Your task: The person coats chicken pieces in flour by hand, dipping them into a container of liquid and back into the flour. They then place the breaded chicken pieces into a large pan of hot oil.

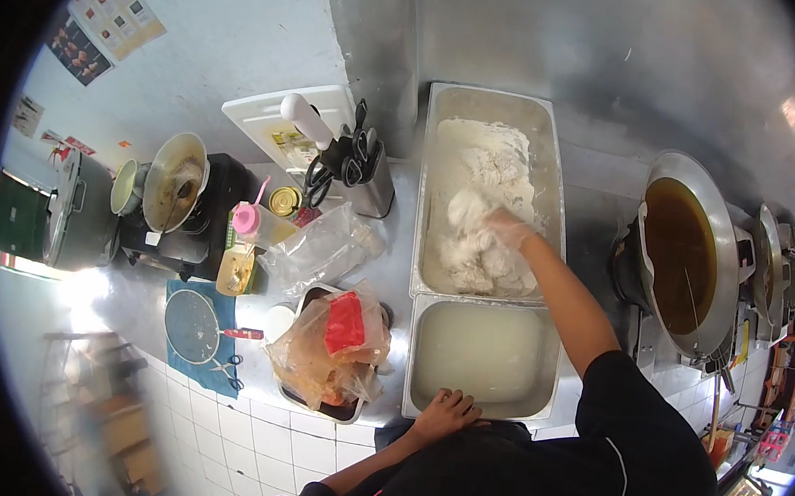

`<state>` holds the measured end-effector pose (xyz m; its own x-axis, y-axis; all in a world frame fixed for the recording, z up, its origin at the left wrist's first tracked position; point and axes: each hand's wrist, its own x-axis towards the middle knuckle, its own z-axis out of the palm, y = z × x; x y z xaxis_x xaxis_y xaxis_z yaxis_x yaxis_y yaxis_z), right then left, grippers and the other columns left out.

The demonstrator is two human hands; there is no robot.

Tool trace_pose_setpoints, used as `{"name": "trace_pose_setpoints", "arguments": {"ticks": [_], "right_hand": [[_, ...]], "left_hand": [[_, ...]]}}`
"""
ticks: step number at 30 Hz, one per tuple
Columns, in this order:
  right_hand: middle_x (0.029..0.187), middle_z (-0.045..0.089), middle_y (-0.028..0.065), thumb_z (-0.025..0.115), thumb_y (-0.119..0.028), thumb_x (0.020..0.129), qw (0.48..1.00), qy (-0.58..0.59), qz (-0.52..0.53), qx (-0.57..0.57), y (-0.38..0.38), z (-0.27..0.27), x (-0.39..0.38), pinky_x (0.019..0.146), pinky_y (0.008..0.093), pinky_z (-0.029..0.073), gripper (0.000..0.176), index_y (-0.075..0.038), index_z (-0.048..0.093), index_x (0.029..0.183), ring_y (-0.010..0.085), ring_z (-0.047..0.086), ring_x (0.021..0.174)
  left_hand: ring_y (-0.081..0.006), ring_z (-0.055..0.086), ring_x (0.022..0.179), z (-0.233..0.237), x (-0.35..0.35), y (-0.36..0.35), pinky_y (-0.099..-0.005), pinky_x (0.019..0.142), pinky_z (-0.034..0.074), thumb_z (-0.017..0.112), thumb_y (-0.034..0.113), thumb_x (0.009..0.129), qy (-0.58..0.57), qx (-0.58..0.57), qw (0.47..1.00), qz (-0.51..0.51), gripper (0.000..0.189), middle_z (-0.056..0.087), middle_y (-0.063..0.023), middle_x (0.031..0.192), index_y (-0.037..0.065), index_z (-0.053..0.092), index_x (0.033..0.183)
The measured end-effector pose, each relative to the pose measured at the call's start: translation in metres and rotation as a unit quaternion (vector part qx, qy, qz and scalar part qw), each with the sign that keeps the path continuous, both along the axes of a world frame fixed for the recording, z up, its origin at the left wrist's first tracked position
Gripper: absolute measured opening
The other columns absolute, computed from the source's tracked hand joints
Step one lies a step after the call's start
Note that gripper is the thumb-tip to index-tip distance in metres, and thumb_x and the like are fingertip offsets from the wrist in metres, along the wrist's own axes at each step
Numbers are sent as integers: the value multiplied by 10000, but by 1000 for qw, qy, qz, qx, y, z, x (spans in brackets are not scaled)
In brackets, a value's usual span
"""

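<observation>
A deep metal tray (434, 186) holds white flour and floured lumps. My right hand (500, 226), in what looks like a thin clear glove, is down in that tray, touching a flour-covered lump; its fingers are smeared and partly hidden by flour. Directly below stands a second metal tray (552, 351) with cloudy pale liquid. My left hand (448, 412) is bare and rests on the near rim of the liquid tray, fingers spread and holding nothing. Left of the trays, a clear plastic bag (317, 344) with a red patch covers orange-brown food in a metal pan.
A wok of brown oil (682, 259) stands at the right. Leftward are a utensil holder (376, 191), a pink-lidded bottle (248, 221), a strainer (192, 326) on blue cloth, scissors (229, 370), and a pan (176, 182) on a black stove.
</observation>
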<state>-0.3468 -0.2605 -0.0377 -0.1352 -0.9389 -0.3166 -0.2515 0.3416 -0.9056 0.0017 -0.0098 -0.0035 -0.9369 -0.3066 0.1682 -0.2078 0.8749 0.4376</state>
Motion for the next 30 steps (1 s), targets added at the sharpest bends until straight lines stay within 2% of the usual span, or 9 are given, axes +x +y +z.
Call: {"name": "trace_pose_setpoints", "arguments": {"ticks": [2, 4, 7, 8, 11, 16, 20, 23, 30], "right_hand": [[959, 725, 195, 699, -148, 822, 999, 30, -1, -14, -14, -45, -54, 826, 404, 537, 356, 4, 686, 1144, 287, 650, 870], [977, 730, 211, 688, -201, 844, 953, 285, 104, 9, -30, -39, -73, 839, 410, 538, 375, 20, 684, 1147, 313, 674, 927], [929, 727, 225, 680, -306, 838, 766, 621, 166, 0, -34, -36, -68, 793, 430, 538, 399, 44, 697, 1027, 341, 691, 917], [888, 723, 228, 678, -336, 824, 806, 580, 90, -76, -24, -73, -64, 756, 444, 537, 401, 44, 703, 949, 346, 695, 867], [778, 704, 232, 688, -412, 754, 808, 510, 292, -47, -43, -123, -57, 775, 492, 549, 446, 25, 727, 835, 401, 696, 791], [887, 714, 251, 709, -351, 764, 773, 475, 411, 91, -10, -58, -6, 809, 449, 547, 428, 43, 722, 930, 367, 698, 862], [857, 709, 231, 724, -287, 791, 957, 202, 148, -145, 8, -43, -9, 775, 451, 549, 414, 44, 691, 1038, 318, 695, 809], [950, 722, 233, 713, -250, 822, 991, -57, 5, -120, 1, -13, -22, 818, 449, 551, 427, 36, 666, 1137, 302, 706, 903], [977, 732, 155, 664, -300, 886, 844, 445, 250, 161, 33, -51, -75, 829, 432, 551, 370, -5, 679, 1109, 291, 695, 909]], "left_hand": [[-176, 569, 930, 0, -1, 2, -367, 788, 456, 641, 349, 905, 10, 7, 1000, 7, 197, 553, 1, 967, 201, 612, 1032], [-173, 570, 919, 3, -3, 1, -367, 780, 453, 647, 369, 906, 25, 14, 1000, 9, 201, 551, 4, 952, 199, 614, 1008], [-172, 569, 908, -1, -3, 2, -368, 783, 451, 655, 384, 901, 24, 5, 1000, 11, 211, 549, 7, 940, 197, 620, 993], [-171, 568, 906, 2, -3, 0, -367, 781, 450, 656, 387, 900, 24, -8, 1000, 5, 213, 548, 8, 937, 197, 623, 991], [-176, 572, 895, 10, -4, -7, -364, 768, 454, 648, 434, 907, 32, -33, 999, 7, 254, 551, 1, 921, 187, 618, 959], [-192, 582, 872, 5, -5, -3, -366, 744, 470, 626, 520, 919, 51, -29, 998, 6, 356, 559, -19, 901, 166, 598, 896], [-166, 563, 914, 7, -2, -4, -362, 802, 444, 646, 381, 906, 13, -30, 999, 0, 208, 544, 11, 943, 200, 625, 1005], [-168, 564, 898, 6, -4, -2, -358, 788, 450, 648, 410, 908, 22, -29, 999, 4, 227, 542, 11, 923, 194, 622, 974], [-173, 566, 876, 5, -6, -2, -354, 768, 457, 661, 468, 904, 45, -25, 999, 9, 294, 537, 4, 885, 180, 603, 893]]}}
